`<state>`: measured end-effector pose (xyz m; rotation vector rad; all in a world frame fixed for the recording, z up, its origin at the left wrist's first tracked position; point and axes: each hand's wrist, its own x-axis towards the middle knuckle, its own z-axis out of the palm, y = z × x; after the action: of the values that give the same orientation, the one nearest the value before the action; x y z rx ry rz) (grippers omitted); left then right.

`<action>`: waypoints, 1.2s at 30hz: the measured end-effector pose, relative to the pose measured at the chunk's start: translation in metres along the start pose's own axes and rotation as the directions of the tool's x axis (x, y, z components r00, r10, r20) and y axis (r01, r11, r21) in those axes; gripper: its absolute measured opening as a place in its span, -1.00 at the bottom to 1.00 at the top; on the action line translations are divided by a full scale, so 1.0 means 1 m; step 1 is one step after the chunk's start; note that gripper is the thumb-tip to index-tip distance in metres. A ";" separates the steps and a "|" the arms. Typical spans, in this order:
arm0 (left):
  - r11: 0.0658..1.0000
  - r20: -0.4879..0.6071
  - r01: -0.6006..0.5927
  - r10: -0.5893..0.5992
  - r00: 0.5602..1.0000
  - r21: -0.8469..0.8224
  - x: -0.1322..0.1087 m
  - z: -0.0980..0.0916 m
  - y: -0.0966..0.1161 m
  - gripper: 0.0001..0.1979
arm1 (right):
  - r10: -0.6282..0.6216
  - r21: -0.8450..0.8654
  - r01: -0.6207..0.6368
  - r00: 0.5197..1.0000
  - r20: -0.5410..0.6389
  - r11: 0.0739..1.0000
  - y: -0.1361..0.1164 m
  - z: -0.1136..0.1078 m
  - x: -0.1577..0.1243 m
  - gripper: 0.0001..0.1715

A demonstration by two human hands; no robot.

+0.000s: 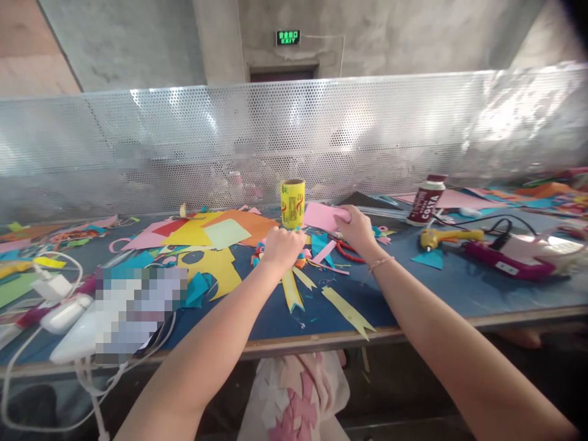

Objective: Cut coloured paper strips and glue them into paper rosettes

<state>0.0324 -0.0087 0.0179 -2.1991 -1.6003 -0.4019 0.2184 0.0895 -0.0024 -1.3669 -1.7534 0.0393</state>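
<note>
My left hand (281, 246) is closed over a bundle of coloured paper strips (294, 286) on the blue table (459, 288); yellow ribbon-cut ends stick out below my fist. My right hand (356, 231) is closed on a pink sheet of paper (320, 215), lifting its edge just right of a yellow tape roll (293, 203) that stands upright. Red-handled scissors (346, 251) lie partly under my right hand. A loose yellow strip (348, 311) rests near the front edge.
Cut paper in orange, yellow, green and pink (215, 236) covers the left half. White chargers and cables (64, 315) lie at front left. A bottle (426, 201), yellow glue gun (448, 236) and magenta device (503, 260) stand right. A perforated metal screen (294, 135) backs the table.
</note>
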 end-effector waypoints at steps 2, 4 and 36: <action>1.000 0.021 -0.007 0.006 1.000 0.029 0.000 -0.001 0.000 -0.76 | 0.114 -0.054 -0.111 0.992 0.052 0.992 0.013 -0.001 0.005 -0.49; 0.998 0.044 -0.011 0.009 0.999 0.056 0.000 -0.002 0.000 -0.77 | 0.197 -0.132 -0.183 0.975 0.104 0.974 0.024 0.000 0.008 -0.37; 0.996 0.164 0.068 -0.078 0.983 0.064 0.003 0.004 -0.005 -0.77 | -0.067 -0.050 0.133 0.746 0.663 0.990 0.030 0.012 0.005 -0.68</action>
<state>0.0282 -0.0033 0.0164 -2.1847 -1.7604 -0.1933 0.2334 0.1112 -0.0218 -1.4213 -2.4452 0.4401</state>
